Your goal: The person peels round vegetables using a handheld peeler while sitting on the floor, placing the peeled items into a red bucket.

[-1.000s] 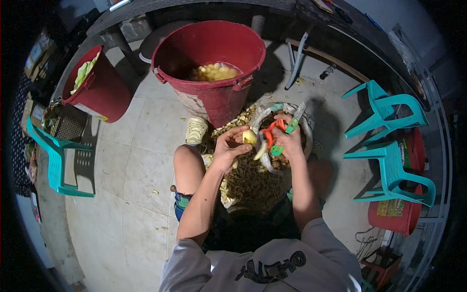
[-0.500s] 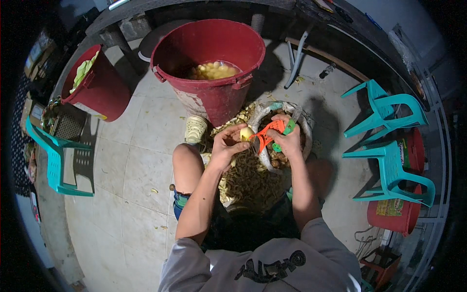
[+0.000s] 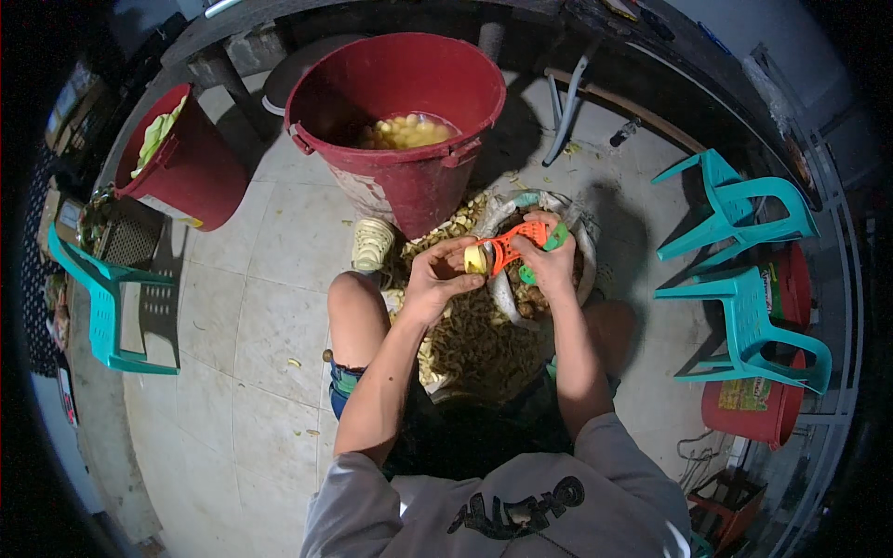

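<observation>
Between the fingers and thumb of my left hand point(image 3: 440, 277) is a pale yellow peeled potato point(image 3: 475, 259). My right hand point(image 3: 553, 265) grips an orange peeler point(image 3: 507, 247) with green parts, its head against the right side of the potato. Below the hands, a heap of brown peelings point(image 3: 479, 349) lies between my legs. An open white sack point(image 3: 505, 296) stands just under my right hand, with brown unpeeled potatoes point(image 3: 534, 299) partly showing inside. Beyond the hands, a big red tub point(image 3: 395, 177) holds peeled potatoes point(image 3: 409, 132) in liquid.
A second red bucket point(image 3: 200, 177) with pale green contents leans at the left. Teal plastic chairs stand at the left point(image 3: 107, 307) and right point(image 3: 739, 312). More red buckets point(image 3: 777, 409) sit behind the right chairs. A dark table point(image 3: 372, 11) runs along the back. Scraps dot the tiled floor point(image 3: 279, 325).
The peeler has turned in my right hand, and more of its orange side shows. The potato has shifted slightly in my left fingers. Both hands stay over the peelings.
</observation>
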A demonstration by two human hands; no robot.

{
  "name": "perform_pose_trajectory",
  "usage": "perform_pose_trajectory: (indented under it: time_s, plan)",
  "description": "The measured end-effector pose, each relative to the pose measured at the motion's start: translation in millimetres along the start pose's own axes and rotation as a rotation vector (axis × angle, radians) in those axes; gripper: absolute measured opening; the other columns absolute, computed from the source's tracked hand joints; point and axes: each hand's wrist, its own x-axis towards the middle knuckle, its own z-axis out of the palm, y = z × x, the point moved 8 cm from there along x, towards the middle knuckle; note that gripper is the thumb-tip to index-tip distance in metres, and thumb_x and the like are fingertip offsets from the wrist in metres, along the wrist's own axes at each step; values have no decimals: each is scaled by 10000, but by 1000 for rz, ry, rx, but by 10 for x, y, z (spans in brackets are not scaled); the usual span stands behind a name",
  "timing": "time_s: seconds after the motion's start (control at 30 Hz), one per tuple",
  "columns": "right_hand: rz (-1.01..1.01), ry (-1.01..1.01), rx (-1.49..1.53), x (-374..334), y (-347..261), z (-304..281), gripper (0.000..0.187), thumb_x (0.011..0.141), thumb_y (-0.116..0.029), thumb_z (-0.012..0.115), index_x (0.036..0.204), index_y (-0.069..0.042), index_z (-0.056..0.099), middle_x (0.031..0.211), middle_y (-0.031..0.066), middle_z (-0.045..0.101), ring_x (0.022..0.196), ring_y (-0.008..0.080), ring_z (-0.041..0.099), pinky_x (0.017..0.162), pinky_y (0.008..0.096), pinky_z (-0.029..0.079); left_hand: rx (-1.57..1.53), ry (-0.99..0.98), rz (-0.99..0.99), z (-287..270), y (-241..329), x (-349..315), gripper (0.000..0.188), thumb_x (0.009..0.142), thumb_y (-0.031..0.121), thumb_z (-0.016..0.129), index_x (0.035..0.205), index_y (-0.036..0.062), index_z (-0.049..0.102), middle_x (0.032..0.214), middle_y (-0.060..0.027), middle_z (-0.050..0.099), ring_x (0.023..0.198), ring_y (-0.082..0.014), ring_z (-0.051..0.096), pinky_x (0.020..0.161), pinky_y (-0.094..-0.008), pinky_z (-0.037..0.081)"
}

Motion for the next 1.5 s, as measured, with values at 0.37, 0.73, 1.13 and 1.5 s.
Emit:
perform_pose_trajectory:
  time_s: [0.37,0.73,1.13,1.5]
  plan:
    - [-270,-2,-205,1,-308,-16,391,708,-78,799,1022,-18,574,884,40,595,774,127,590,680,273,490,-33,-33,61,46,44,-15,538,697,-118,695,1200,-31,528,1109,-113,619,996,-169,606,860,-288,498]
    - [-307,53,-416,78,-312,-67,368,704,63,725,1020,-38,565,904,47,598,630,64,543,493,206,397,-134,-25,-33,-39,-63,-53,487,707,-16,719,1163,-21,548,1051,-92,632,908,-158,626,783,-238,507]
    - [35,145,-132,100,26,-180,353,721,49,730,1027,-8,565,894,37,600,719,115,582,644,254,482,-452,-9,-44,4,-107,-5,407,818,52,659,1190,-42,523,1093,-107,606,1005,-195,606,894,-309,485]
    - [-349,116,-242,33,-241,-66,400,697,55,744,1042,-21,557,830,31,595,634,76,519,544,226,402,-240,94,7,-66,-109,-59,400,832,65,650,1193,-50,522,1099,-122,608,963,-192,621,793,-284,520]
